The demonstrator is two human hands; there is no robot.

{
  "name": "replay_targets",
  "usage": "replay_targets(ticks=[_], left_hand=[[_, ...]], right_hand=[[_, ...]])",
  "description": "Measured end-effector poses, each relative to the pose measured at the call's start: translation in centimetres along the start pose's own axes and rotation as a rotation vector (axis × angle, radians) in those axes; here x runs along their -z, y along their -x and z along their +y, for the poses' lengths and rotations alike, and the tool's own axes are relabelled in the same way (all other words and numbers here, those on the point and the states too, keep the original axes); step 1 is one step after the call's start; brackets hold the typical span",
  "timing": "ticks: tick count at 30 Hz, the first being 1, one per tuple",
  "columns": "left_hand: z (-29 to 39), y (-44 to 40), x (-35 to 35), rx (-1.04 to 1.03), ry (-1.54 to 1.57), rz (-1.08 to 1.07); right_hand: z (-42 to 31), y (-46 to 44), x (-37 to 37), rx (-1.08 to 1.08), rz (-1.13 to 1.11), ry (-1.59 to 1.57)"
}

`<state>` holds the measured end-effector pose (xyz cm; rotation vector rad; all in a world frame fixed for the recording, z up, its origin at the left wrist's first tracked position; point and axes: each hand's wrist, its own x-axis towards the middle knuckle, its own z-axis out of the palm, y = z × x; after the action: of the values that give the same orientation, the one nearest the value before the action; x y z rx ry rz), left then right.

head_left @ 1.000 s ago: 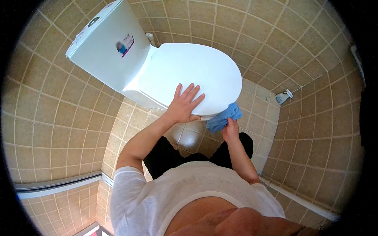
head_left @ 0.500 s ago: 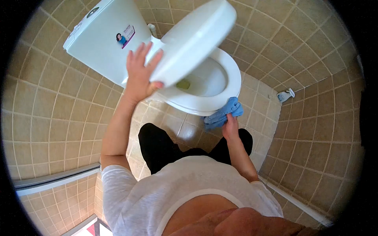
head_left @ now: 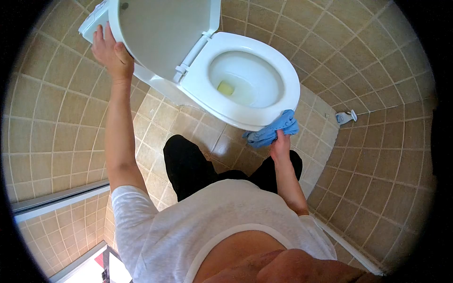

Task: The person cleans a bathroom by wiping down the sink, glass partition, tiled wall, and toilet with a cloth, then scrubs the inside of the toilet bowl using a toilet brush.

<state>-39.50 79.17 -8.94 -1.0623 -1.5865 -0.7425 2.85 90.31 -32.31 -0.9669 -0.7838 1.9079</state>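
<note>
The toilet lid [head_left: 163, 33] stands raised, leaning back against the tank [head_left: 96, 26]. My left hand [head_left: 112, 53] is at the lid's left edge beside the tank, its fingers spread. The white seat ring [head_left: 197, 78] lies down on the bowl [head_left: 255, 78], which has yellowish water at its bottom. A bunched blue cloth [head_left: 271, 133] is in my right hand [head_left: 281, 145], against the front rim of the toilet.
A spray bottle [head_left: 346, 117] lies on the floor in the right corner. Tiled walls [head_left: 358, 56] surround the toilet. A metal rail [head_left: 61, 200] runs along the lower left. My knees, in black trousers [head_left: 188, 165], are in front of the toilet.
The lid has gone from closed to fully raised, uncovering the seat and bowl. My left hand has moved from the lid's top to its left edge by the tank. My right hand still holds the cloth.
</note>
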Motion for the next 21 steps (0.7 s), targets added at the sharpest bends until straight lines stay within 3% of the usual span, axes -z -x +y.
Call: replay_targets(ticks=[4,6,9,10,11,12,13,15,16,18,21], left_hand=[[-1.9,0.4,1.0,0.055,-0.144,0.045],[-0.5,0.9,2.5,0.134,-0.035,0.046],[5.0,4.5,3.9,0.145,0.203,0.074],[7.5,7.2,4.2,0.048,0.378,-0.098],[10.6,9.0,4.9,0.073,0.481,-0.416],[12.1,10.0,3.9,-0.08,0.531,-0.593],[12.4,11.3,2.4,-0.063,0.558,-0.638],[11.8,13.7,-0.9,-0.047,0.588,-0.683],[11.2,14.7,-2.3,0.045,0.539,-0.704],[10.5,17.1,-4.1,0.207,0.452,-0.754],[10.7,17.9,-4.3,0.145,0.408,-0.763]], right_hand=[[-0.4,-0.2,-0.2,0.015,-0.026,0.008],[-0.8,-1.0,-0.2,0.06,0.07,0.185],[-2.5,-2.1,-0.7,0.108,0.035,0.32],[-2.5,-2.9,-0.2,0.1,0.039,0.322],[-2.5,-4.0,0.7,0.138,0.053,0.374],[-2.6,-5.0,1.3,0.176,0.066,0.427],[-3.2,-5.5,1.4,0.17,0.066,0.43],[-5.1,-6.5,0.8,0.304,0.024,0.753],[-5.8,-7.3,0.8,0.297,0.028,0.754],[-7.1,-9.2,0.7,0.442,0.078,1.101],[-9.1,-11.9,-0.5,0.466,0.001,1.206]])
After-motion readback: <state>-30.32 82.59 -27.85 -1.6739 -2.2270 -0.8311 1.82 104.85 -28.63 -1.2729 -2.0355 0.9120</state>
